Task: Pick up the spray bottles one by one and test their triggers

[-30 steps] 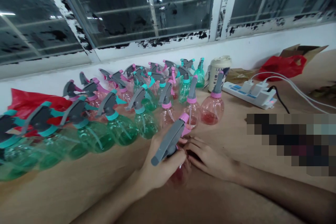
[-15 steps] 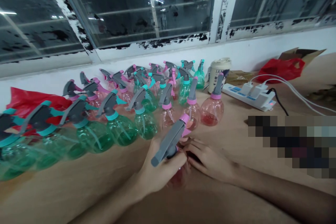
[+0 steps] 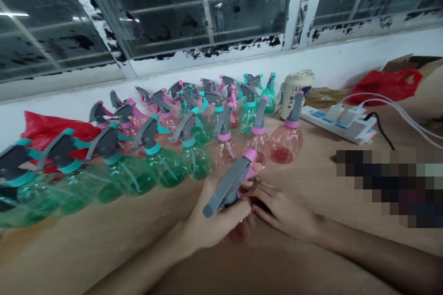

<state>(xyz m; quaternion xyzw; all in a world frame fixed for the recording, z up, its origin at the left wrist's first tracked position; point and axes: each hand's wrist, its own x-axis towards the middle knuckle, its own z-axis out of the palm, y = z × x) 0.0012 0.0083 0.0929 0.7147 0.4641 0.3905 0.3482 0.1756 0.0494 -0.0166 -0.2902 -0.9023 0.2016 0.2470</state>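
Note:
A spray bottle with a grey head, a pink nozzle and a clear pink body (image 3: 230,182) stands tilted in front of me. My left hand (image 3: 214,221) is wrapped round it just below the head. From the right, my right hand (image 3: 285,207) presses curled fingers against the bottle's side. Both hands cover most of the body, and the right fingertips are partly hidden. Just beyond them stand a pink spray bottle (image 3: 286,144) and a green one (image 3: 196,161), each holding some liquid.
Several more green and pink spray bottles fill the table's left and back. A red plastic bag (image 3: 58,131) lies behind them. Farther right are a paper cup (image 3: 292,97), a power strip (image 3: 341,124) with plugs and cables, and another red bag (image 3: 384,86). A blurred-out patch covers the right edge.
The view has shifted slightly, so most of the scene sits a little farther right. Both hands keep their hold on the spray bottle, with little visible movement.

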